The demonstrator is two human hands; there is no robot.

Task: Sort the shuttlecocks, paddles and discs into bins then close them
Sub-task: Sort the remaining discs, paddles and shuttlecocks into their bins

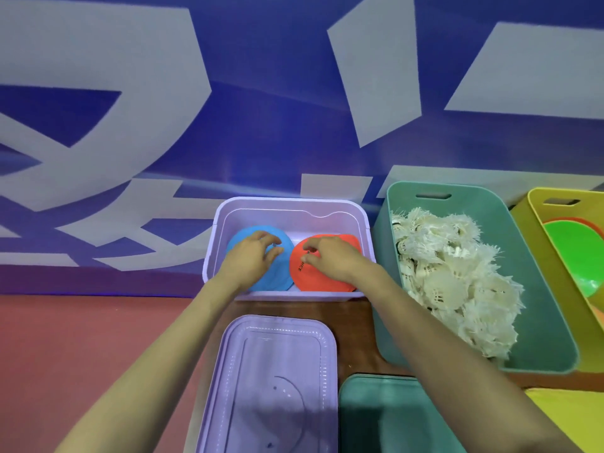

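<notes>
Both my hands reach into the open purple bin (327, 207). My left hand (253, 256) rests on a blue disc (281, 273), its fingers curled at the disc's centre hole. My right hand (327, 258) lies on a red-orange disc (310, 281), fingers bent at its middle. The two discs sit side by side in the bin. The green bin (539, 322) to the right holds a heap of several white shuttlecocks (451, 282). The yellow bin (536, 223) at the far right holds a green paddle (578, 256) on top of an orange one.
A purple lid (271, 384) lies flat in front of the purple bin. A green lid (382, 416) lies beside it, and a yellow lid (568, 410) shows at the lower right. A blue and white banner stands behind, and red floor spreads to the left.
</notes>
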